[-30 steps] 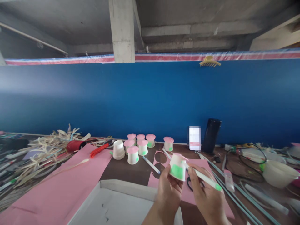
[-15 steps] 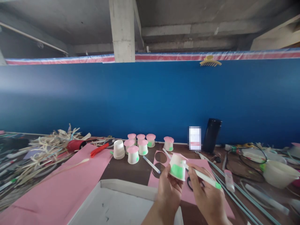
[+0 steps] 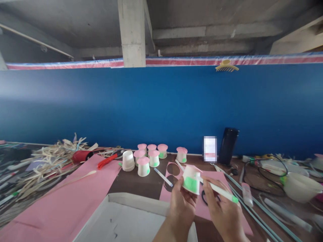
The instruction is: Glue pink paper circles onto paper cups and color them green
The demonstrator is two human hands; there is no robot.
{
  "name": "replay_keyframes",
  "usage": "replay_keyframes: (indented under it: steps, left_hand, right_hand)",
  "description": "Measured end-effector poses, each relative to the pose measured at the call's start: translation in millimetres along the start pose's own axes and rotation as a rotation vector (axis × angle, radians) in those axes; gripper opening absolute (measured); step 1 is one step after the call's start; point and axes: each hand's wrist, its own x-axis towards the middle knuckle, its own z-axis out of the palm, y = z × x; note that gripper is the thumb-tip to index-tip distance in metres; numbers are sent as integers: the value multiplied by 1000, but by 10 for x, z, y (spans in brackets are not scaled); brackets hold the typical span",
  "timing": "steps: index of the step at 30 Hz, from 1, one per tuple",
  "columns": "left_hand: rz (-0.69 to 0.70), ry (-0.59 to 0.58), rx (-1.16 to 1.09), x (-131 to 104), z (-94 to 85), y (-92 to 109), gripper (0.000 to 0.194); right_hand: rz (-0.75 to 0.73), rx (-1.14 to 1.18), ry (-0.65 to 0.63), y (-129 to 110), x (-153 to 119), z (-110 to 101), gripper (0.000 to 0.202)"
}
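Observation:
My left hand (image 3: 183, 205) is closed around an upside-down white paper cup (image 3: 191, 180) with a pink paper piece on top and a green-coloured patch on its side. A white marker with a green end (image 3: 222, 191) is pinched in my right hand (image 3: 223, 208), its tip at the cup's right side. Beneath both hands lies a pink paper sheet (image 3: 214, 213) with round holes cut in it. Partly hidden behind my right hand are dark scissor-like loops (image 3: 204, 198). Another white marker (image 3: 163, 177) rests on the table to the left.
Several pink-topped cups (image 3: 143, 168) and a plain white cup (image 3: 128, 161) stand at the back. A white shallow box (image 3: 133, 201) is in front, beside a large pink sheet (image 3: 83, 195). Right of my hands are a black bottle (image 3: 227, 146), pale-blue strips (image 3: 254, 203) and a white bowl (image 3: 301, 188).

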Motion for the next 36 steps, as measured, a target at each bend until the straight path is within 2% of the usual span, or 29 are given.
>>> replay_keyframes:
  steps: [3,9,36]
  left_hand:
    - [-7,11,1,-4,8,0,21]
    - [1,29,-9,-3,39,6,17]
    - [-14,-11,6,-51,42,-3,20]
  right_hand:
    - [-10,8,14,-4,2,-9,16]
    - [-63,-41,133,-20,24,-25,15]
    - [-5,-15,84,37,6,31,17]
